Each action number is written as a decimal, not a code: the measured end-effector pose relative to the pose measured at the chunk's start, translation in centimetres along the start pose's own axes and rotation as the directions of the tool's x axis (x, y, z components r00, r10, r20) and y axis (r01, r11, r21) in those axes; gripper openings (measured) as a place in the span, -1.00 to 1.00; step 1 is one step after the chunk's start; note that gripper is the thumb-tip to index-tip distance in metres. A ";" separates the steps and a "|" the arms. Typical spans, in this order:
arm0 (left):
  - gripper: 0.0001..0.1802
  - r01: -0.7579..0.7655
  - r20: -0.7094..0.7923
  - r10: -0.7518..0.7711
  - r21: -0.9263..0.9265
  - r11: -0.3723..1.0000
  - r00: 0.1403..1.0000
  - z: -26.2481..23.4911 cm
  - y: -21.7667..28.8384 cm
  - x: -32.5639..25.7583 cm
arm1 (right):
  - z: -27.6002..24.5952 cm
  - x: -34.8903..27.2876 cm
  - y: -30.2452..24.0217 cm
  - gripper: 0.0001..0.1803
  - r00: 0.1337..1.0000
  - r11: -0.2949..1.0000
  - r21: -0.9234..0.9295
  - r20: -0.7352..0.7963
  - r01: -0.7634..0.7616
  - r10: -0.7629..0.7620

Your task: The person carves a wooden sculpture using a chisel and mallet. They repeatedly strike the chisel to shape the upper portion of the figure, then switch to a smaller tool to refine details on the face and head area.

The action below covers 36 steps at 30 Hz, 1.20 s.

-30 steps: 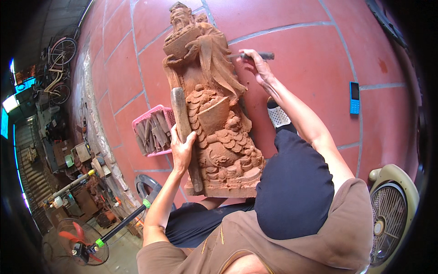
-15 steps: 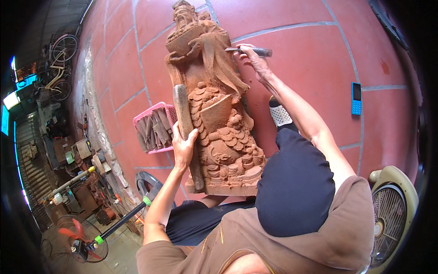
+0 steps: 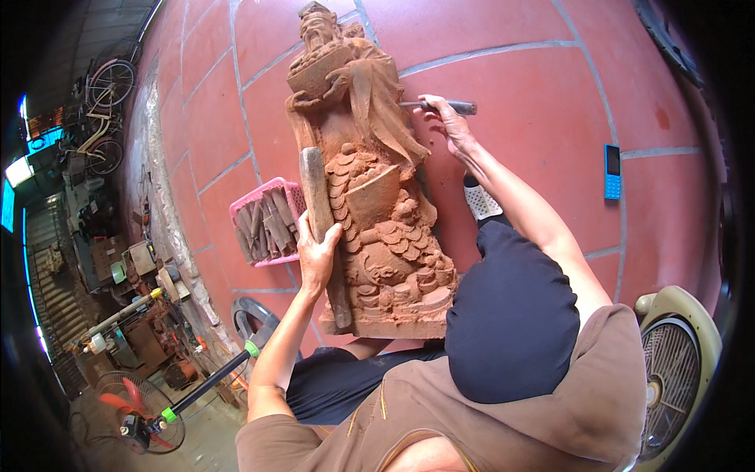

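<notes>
While the left hand (image 3: 317, 252) grips a club (image 3: 314, 181) along the statue (image 3: 381, 236), the right hand (image 3: 451, 124), clutching a chisel (image 3: 462, 107), could slip, gouging it.

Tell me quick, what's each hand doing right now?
Left hand: closed around a wooden club.
Right hand: closed on a dark-handled carving tool.

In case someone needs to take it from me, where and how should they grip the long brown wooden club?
Probably the bare far end of the long brown wooden club, coming in from the left. It is long and narrow, your left hand covers its middle, and the reddish-brown carved statue lies along its right side.
</notes>
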<state>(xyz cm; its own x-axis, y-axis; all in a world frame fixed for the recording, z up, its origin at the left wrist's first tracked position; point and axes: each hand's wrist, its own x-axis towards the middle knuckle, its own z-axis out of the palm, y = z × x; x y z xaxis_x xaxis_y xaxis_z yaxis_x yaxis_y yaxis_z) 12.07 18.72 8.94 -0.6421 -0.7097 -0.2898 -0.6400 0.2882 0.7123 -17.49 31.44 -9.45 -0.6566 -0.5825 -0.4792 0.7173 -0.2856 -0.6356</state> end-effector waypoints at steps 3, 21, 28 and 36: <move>-0.36 0.006 0.003 -0.006 -0.035 0.999 1.000 -0.1 -0.3 0.0 | -0.5 0.4 -0.7 -0.69 1.000 1.000 0.015 0.011 0.003 -0.003; -0.34 -0.015 -0.001 0.015 -0.004 1.000 1.000 0.1 0.1 0.1 | 1.1 1.2 -0.3 -0.70 0.999 0.997 0.079 0.042 0.017 -0.020; -0.33 0.014 -0.004 -0.014 -0.011 1.000 1.000 -0.3 -0.1 0.0 | 2.1 3.0 -3.0 -0.68 0.970 0.977 -0.070 0.151 0.201 -0.188; -0.33 0.008 0.004 -0.008 -0.013 1.000 1.000 -0.1 -0.6 0.1 | 4.6 5.1 -4.5 -0.76 0.910 0.857 -0.328 0.261 0.398 -0.323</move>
<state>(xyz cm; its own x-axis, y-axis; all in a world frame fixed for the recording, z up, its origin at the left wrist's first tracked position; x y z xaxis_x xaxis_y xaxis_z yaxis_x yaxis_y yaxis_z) 12.42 18.48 8.56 -0.6388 -0.7091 -0.2983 -0.6394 0.2738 0.7185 -22.98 26.29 -6.28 -0.7680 -0.6363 -0.0729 0.2764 -0.2265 -0.9340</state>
